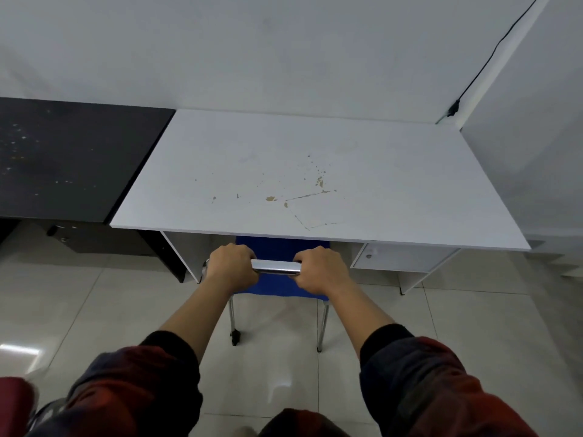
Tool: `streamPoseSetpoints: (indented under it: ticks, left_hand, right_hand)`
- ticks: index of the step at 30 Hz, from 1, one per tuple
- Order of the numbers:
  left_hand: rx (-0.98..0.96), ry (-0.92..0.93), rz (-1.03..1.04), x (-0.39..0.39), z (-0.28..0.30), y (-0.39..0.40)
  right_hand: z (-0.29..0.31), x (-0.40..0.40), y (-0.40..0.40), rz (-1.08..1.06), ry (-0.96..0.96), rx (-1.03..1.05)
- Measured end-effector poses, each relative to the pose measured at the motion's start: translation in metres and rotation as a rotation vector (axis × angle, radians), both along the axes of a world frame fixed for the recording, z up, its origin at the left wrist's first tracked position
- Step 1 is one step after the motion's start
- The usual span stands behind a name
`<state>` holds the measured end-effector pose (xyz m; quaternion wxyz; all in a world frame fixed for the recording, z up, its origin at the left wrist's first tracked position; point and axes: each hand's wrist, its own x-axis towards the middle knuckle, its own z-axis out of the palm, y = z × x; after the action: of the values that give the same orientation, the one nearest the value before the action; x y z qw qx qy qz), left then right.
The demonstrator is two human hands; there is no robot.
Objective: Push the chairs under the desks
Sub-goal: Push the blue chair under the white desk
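A blue chair [277, 287] with a chrome frame stands in front of the white desk [315, 171], its seat partly under the desk's front edge. My left hand [232, 268] and my right hand [320, 269] both grip the chrome top bar [275, 267] of the chair's back, one at each end. Two of the chair's metal legs show below on the tiled floor. The front part of the chair is hidden by the desktop.
A black desk [63, 159] adjoins the white one on the left. A drawer unit [400, 258] hangs under the white desk's right side. A white wall stands behind, a partition on the right, with a black cable [492, 55] in the corner.
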<state>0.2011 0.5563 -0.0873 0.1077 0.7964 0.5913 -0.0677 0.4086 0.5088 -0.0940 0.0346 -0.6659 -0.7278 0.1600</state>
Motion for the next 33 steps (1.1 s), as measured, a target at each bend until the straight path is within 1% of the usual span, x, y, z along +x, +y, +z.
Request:
streamPoseSetpoints:
  ticks: [4, 7, 10, 13, 16, 20, 26, 33]
  left_hand:
    - [0.04, -0.014, -0.033, 0.012, -0.002, 0.002]
    - [0.031, -0.032, -0.075, 0.019, 0.0, 0.006]
    - [0.018, -0.06, -0.079, 0.012, 0.003, 0.021]
    - [-0.01, -0.071, -0.108, 0.002, 0.007, 0.033]
    - [-0.053, -0.112, -0.118, 0.0, 0.008, 0.029]
    - [-0.092, -0.148, -0.132, -0.003, 0.009, 0.03]
    - [-0.116, -0.126, -0.162, -0.013, 0.006, 0.026]
    - [-0.139, -0.158, -0.16, -0.025, 0.004, 0.025]
  right_hand:
    - [-0.001, 0.016, 0.006, -0.027, -0.029, -0.001]
    - [-0.005, 0.019, 0.009, -0.082, -0.056, -0.013]
    - [-0.004, 0.005, 0.019, -0.154, -0.125, 0.01]
    - [0.0, -0.011, 0.025, -0.185, -0.163, -0.013]
    - [-0.001, -0.009, 0.021, -0.184, -0.167, -0.031]
    - [0.002, -0.005, 0.023, -0.154, -0.124, -0.037]
    - [0.009, -0.009, 0.016, -0.068, -0.133, -0.057]
    - [0.012, -0.022, 0.008, -0.056, -0.125, -0.056]
